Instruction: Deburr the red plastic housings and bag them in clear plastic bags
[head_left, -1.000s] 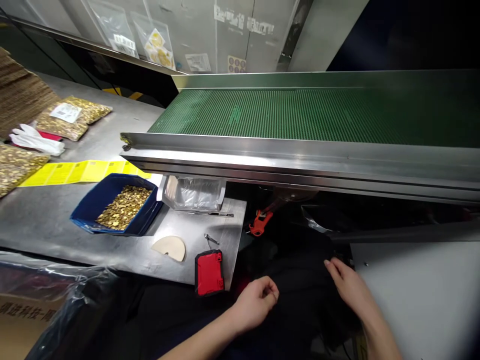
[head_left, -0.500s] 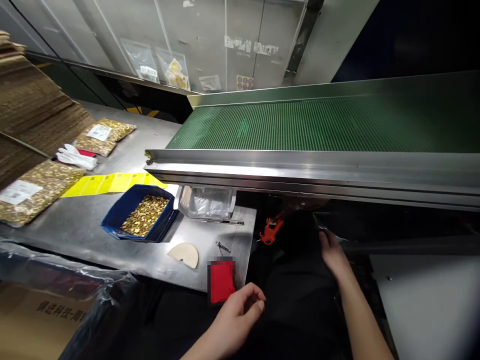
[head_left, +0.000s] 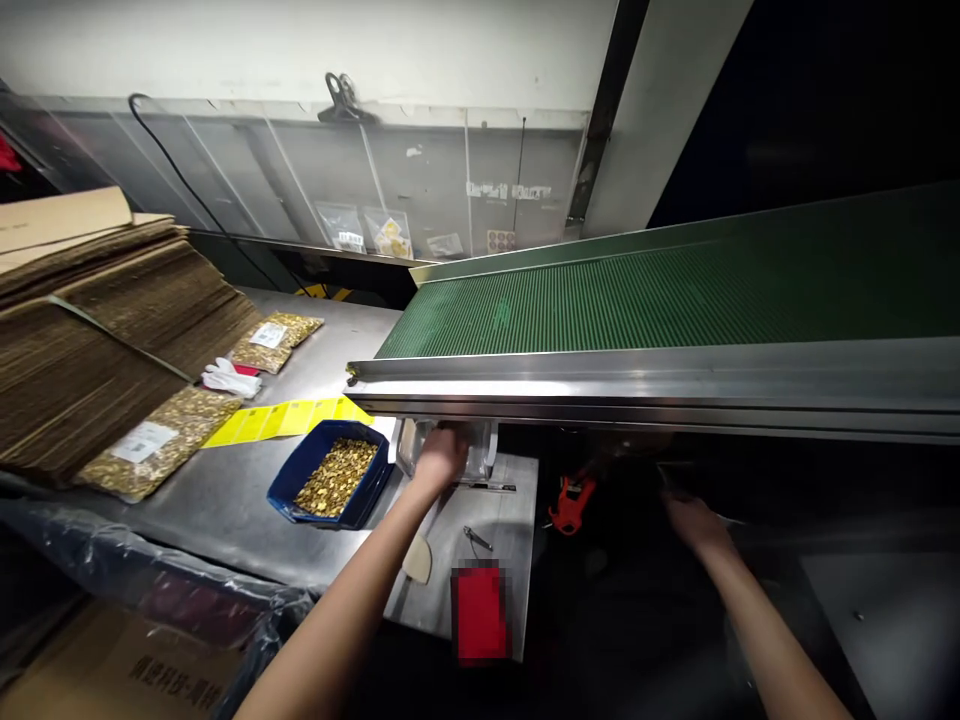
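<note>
My left hand (head_left: 441, 456) reaches into a clear plastic tray (head_left: 480, 455) under the conveyor's near edge; its fingers are hidden, so I cannot see what they touch. In the dark space below the conveyor, my right hand (head_left: 694, 520) is at the edge of what looks like clear film (head_left: 679, 465), its fingers blurred. A blue bin (head_left: 285, 497) of small gold pieces stands left of the tray. Nearer me on the metal table lie a pen (head_left: 491, 487), a nail clipper (head_left: 478, 540), a beige disc (head_left: 417, 560) partly behind my left forearm, and a red item (head_left: 481, 612).
The green conveyor (head_left: 585, 300) crosses above the table (head_left: 352, 335). Stacked cardboard (head_left: 112, 330), filled bags (head_left: 161, 440), white gloves (head_left: 231, 378) and yellow labels (head_left: 281, 420) are at left. An orange tool (head_left: 571, 503) hangs right of the table. A lined box (head_left: 150, 650) stands lower left.
My left hand has moved up from beside the red item to the clear tray. My right hand stays under the conveyor. The view has tilted upward and shifted left.
</note>
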